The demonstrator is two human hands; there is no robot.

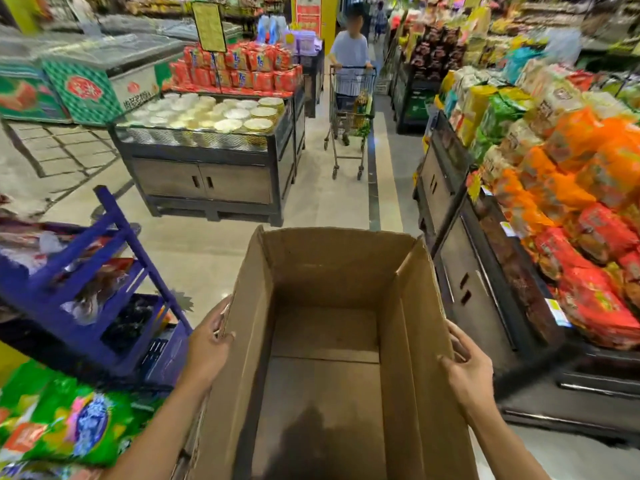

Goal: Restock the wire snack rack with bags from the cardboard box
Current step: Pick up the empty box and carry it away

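At the box's two long walls my hands do the carrying: my left hand (209,344) curls over the edge of the left flap, thumb inside, and my right hand (469,370) clamps the right wall the same way. I hold the box (332,265) in front of me, mouth up, one hand on each side so it stays level and does not fold. Its floor is bare cardboard with no bags in it, so I judge this box is used up.

Just left of my left hand stands the blue rack (142,258), its shelves already holding packets too blurred to name. Green bags (69,420) lie below my left forearm. To my right a long display (588,237) is heaped with orange and red bags, close beside the box's right wall. Ahead, the aisle is partly taken by a shopper (349,50) pushing a cart (349,112) between that display and a stand of plates (207,116), so the wide box has little room there.
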